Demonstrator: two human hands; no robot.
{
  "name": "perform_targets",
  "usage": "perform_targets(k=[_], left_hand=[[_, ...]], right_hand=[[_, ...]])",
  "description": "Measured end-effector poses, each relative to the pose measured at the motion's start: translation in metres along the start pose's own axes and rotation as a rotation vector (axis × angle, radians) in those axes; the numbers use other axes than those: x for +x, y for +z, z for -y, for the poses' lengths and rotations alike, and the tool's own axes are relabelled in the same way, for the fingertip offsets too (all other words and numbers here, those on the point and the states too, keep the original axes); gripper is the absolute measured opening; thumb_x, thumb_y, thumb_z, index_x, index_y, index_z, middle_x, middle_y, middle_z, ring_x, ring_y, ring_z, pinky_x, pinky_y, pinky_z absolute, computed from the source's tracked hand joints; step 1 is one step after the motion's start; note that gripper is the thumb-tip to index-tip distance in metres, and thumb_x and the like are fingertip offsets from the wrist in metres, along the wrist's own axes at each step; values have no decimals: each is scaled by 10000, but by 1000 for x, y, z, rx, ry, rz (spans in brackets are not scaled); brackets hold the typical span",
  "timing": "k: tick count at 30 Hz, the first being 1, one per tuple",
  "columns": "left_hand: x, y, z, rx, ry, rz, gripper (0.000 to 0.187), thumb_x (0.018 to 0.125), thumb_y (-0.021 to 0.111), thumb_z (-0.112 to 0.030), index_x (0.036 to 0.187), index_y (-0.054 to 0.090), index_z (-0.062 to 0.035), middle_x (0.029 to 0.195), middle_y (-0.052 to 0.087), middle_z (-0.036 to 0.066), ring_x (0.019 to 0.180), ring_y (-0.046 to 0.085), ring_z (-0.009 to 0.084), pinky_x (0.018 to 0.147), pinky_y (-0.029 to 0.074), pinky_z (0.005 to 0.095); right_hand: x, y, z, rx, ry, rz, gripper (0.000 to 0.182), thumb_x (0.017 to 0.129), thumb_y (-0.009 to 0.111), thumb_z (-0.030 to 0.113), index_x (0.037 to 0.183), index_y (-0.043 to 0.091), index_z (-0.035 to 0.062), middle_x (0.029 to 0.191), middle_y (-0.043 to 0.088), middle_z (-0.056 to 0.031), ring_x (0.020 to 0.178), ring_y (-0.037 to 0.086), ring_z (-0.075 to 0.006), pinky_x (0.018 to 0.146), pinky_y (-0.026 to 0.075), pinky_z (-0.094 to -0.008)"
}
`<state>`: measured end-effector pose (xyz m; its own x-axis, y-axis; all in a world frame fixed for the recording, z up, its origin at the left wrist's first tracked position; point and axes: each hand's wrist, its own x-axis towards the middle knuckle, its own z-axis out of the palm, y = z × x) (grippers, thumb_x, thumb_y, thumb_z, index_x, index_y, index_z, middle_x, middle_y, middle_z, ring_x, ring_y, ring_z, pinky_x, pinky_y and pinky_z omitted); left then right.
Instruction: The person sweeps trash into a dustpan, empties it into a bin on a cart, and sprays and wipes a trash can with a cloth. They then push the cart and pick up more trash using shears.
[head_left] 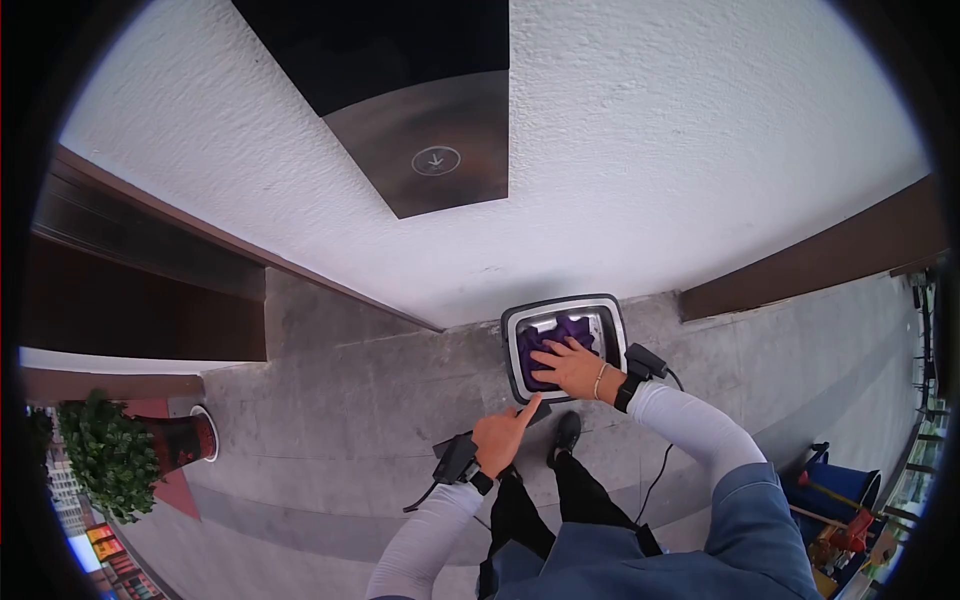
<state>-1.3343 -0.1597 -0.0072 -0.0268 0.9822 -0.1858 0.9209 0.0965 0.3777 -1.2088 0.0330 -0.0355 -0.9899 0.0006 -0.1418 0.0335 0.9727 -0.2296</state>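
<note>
A purple cloth (535, 374) lies bunched in the shiny metal top of a rectangular bin (617, 337) with a dark outer rim. My right hand (572, 370) rests on the cloth from above, its fingers spread apart. Just outside the bin's near left corner is my left hand (498, 440), with its fingers closed around a dark flat object (541, 413) whose kind I cannot make out. Each wrist carries a black strapped device; the one on the right wrist (648, 362) has a cable.
The bin stands against a white textured wall (620, 190) with a call-button panel (437, 160). A brown-framed doorway opens at left. A potted plant (105, 455) stands at lower left; a blue container (835, 490) with tools sits at lower right. My shoe (567, 430) is close to the bin.
</note>
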Motion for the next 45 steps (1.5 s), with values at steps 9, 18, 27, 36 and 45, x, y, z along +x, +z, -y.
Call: perform_targets(k=[9,18,27,36,45], left_hand=[[2,5,-15,56,-78,18,678,774,476,-49,1395,266,-225,711,559,111,524,562,303,467,428,418],[-1,8,-19,60,-134,42,707,780,473,-50,1410,211,-235,721,573,112,550,585,302,466,437,421],[-9,22,-18,79,-117,-25,708,781,473,-44,1408,217,-249,725,569,109,538,577,296,458,435,409],[1,16,-17,90,-129,19,682,788,472,-63,1406,231,-223,732,577,112,531,579,289,452,439,399],[0,10,-14,67,-114,12,686,792,479,-59,1408,227,-228,736,580,123,549,588,290,475,454,395]], right_hand=[[27,-4,-14,-226,206,3,269,750,574,147,1016,594,110,1123,529,-114,833,581,-308,684,513,-396],[15,-14,-30,220,992,69,329,755,553,193,987,537,-39,885,621,-239,821,638,-328,709,521,-386],[6,17,-48,516,1128,187,317,754,490,245,893,652,9,1000,615,-221,971,593,-345,853,468,-388],[40,51,-25,2056,1106,-380,404,657,521,46,1059,552,16,919,586,-116,722,572,-224,724,490,-309],[6,-28,-45,398,919,49,527,701,638,131,1188,463,30,1107,506,-250,971,539,-389,845,457,-419]])
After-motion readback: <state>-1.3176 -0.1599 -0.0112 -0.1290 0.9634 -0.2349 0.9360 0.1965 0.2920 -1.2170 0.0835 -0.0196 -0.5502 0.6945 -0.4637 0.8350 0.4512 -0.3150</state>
